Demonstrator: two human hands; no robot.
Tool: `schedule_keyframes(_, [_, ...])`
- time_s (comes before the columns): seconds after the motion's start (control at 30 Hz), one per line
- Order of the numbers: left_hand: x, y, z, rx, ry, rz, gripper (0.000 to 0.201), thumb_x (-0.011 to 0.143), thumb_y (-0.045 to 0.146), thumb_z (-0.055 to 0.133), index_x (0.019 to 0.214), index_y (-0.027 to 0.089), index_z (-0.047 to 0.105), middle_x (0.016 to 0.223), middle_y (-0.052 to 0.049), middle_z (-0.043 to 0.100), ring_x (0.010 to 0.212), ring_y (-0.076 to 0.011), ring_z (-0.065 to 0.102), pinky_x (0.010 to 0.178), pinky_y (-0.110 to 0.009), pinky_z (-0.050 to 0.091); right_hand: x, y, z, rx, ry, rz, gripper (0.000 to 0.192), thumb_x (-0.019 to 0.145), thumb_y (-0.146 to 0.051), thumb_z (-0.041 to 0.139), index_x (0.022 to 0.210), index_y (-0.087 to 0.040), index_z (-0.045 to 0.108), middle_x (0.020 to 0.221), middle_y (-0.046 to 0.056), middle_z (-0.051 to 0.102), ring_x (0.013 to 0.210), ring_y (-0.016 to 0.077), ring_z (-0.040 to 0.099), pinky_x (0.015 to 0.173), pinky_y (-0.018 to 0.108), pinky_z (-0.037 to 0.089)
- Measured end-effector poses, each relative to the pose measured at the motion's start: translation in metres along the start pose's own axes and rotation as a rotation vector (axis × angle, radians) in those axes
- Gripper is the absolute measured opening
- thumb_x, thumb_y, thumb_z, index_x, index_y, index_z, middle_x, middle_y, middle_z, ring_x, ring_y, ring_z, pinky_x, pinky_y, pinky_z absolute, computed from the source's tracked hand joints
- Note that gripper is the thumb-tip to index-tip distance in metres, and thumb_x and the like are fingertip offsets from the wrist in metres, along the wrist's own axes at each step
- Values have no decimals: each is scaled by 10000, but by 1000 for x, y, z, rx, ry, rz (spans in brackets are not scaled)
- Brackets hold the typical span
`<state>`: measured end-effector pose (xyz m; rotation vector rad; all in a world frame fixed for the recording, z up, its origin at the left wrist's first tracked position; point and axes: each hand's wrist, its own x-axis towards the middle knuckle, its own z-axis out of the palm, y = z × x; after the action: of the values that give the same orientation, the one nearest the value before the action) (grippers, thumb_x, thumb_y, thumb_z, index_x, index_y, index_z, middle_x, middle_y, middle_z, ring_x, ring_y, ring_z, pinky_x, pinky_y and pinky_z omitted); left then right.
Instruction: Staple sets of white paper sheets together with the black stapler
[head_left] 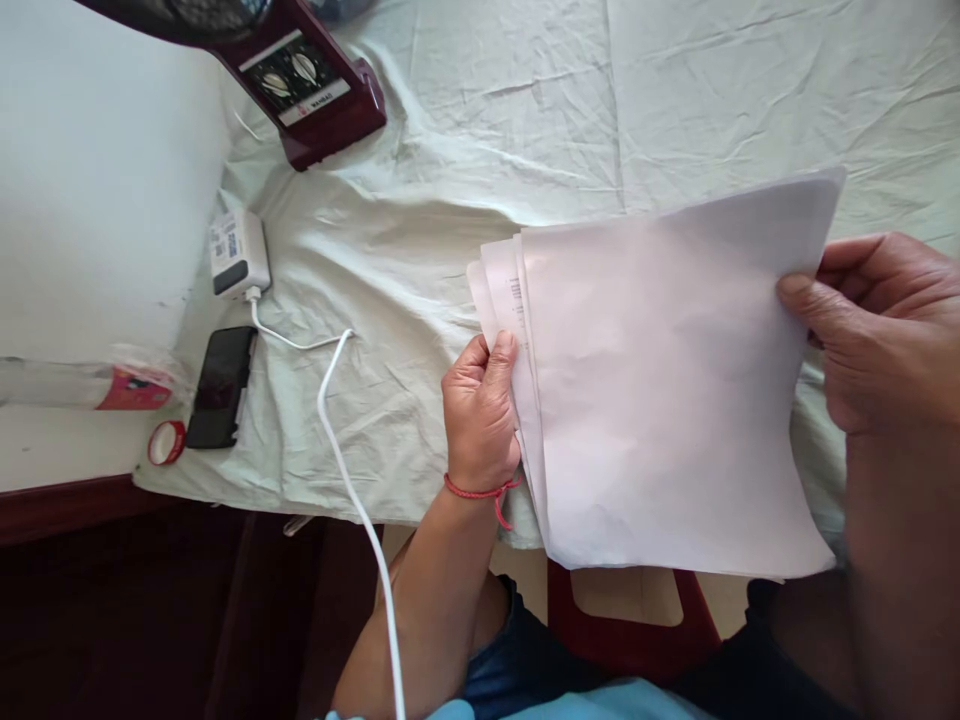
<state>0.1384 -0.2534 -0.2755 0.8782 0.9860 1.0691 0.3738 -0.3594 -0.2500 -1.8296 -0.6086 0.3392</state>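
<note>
I hold a stack of white paper sheets [660, 380] over the near edge of a table covered with a pale green cloth [465, 150]. My left hand [480, 410], with a red string bracelet at the wrist, grips the stack's left edge, thumb on top. At the stack's upper right corner my right hand [877, 330] pinches the sheets with thumb over the top sheet. The sheets are slightly fanned at the left, and a lower one shows faint print.
A white charger block [238, 252] with a white cable [352, 480] lies at the left, beside a black phone [221, 385] and a red tape roll [166, 442]. A dark red fan base [311, 85] stands at the back left. A red stool [630, 630] is below.
</note>
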Motion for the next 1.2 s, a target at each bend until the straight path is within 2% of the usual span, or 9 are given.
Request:
schedule_keyframes(0.2, [-5, 3, 2, -2, -81, -12, 272, 878, 466, 878, 959, 217, 803, 978, -52, 843, 1135, -279, 797, 1022, -396, 648, 0, -9, -3, -12, -38, 72, 148, 836, -162, 776, 956, -208, 851, 802, 18, 742, 619, 43, 574, 532, 155, 425])
schedule_keyframes(0.37, [-5, 4, -1, 44, -117, 7, 233, 872, 424, 885, 928, 211, 807, 976, -44, 845, 1057, -261, 808, 972, -372, 657, -1, -15, -3, -70, -32, 108, 144, 836, -199, 779, 955, -225, 856, 787, 7, 733, 572, 22, 520, 508, 156, 405])
schedule_keyframes(0.53, [-4, 2, -2, 24, -85, 16, 241, 848, 412, 905, 967, 220, 821, 970, -32, 851, 947, -229, 815, 904, -358, 672, 1, -9, -4, -144, 11, 96, 177, 815, -274, 832, 986, -236, 852, 772, -4, 705, 572, 17, 495, 484, 144, 368])
schedule_keyframes(0.67, [-3, 1, -2, 38, -43, 40, 243, 858, 412, 899, 986, 221, 820, 984, -31, 850, 977, -229, 814, 929, -365, 667, 1, -12, -6, -168, 6, 84, 123, 801, -246, 833, 919, -212, 832, 707, -3, 661, 589, 38, 521, 479, 145, 367])
schedule_keyframes(0.8, [-3, 0, -2, 63, -47, 51, 261, 867, 427, 891, 1001, 218, 811, 1002, -35, 845, 1020, -235, 806, 958, -374, 657, 3, -16, -6, -168, 54, 146, 137, 807, -259, 814, 932, -203, 826, 641, -13, 585, 463, 45, 401, 370, 182, 270])
schedule_keyframes(1.0, [-2, -1, -4, 117, -66, 60, 268, 902, 461, 861, 952, 209, 785, 978, -34, 831, 998, -216, 792, 952, -347, 641, 3, -7, -7, -126, 63, 82, 131, 807, -297, 829, 919, -234, 854, 688, 11, 590, 594, 82, 532, 432, 155, 394])
schedule_keyframes(1.2, [-4, 0, -3, 83, -92, 59, 285, 914, 484, 847, 1038, 228, 818, 1050, -42, 847, 1060, -235, 797, 990, -370, 648, 1, -8, -5, -148, 40, 121, 180, 808, -333, 818, 951, -230, 855, 667, -6, 545, 484, 49, 376, 342, 162, 232])
